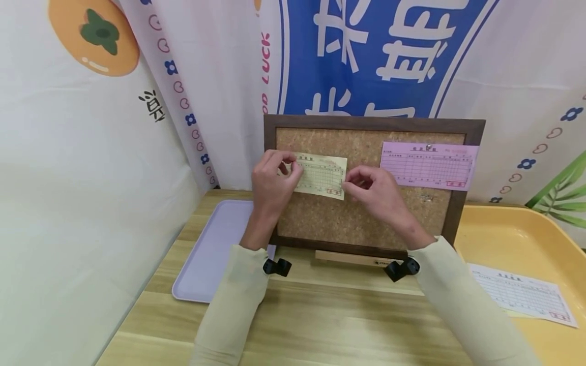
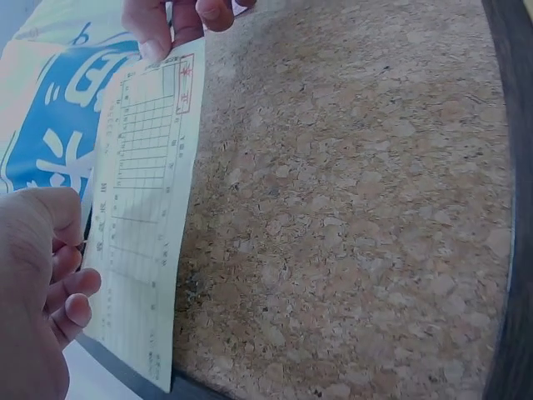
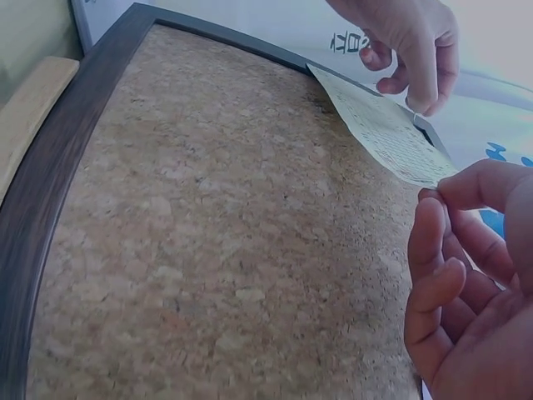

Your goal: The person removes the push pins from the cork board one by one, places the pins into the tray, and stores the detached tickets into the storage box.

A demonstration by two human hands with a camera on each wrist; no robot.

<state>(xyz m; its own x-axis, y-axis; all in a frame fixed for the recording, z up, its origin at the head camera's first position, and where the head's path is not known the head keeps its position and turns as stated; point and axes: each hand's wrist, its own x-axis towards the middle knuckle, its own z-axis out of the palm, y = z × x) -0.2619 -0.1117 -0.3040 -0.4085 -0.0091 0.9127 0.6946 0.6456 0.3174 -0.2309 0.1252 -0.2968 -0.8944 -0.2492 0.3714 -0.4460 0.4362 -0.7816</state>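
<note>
Yellow paper slip (image 1: 322, 175), thin and printed with a grid, sits on the upper left part of the cork board (image 1: 320, 221), left of the pink slip (image 1: 428, 165). Right hand (image 1: 377, 190) pinches the yellow slip's right edge between thumb and forefinger, near the red stamp; left hand (image 1: 274, 178) is over the left part, thumb and forefinger drawn together on what looks like a small pin (image 3: 415, 119), too tiny to be sure. Handling, my guess: next to no weight, limp, quick to crease or tear; the right wrist view shows it bowing between its two ends, so expect it to flap if let go unpinned. Not slippery, I'd say, just floppy. Best hold: a light pinch at a side edge or corner, clear of the print, pulled just taut; squeezing mid-sheet would likely buckle it. Pin probably hard, smooth and easy to drop: take it by the head, push straight in. Cork looks grainy and should give to a point. Paper could rip if tugged sideways around it.
</note>
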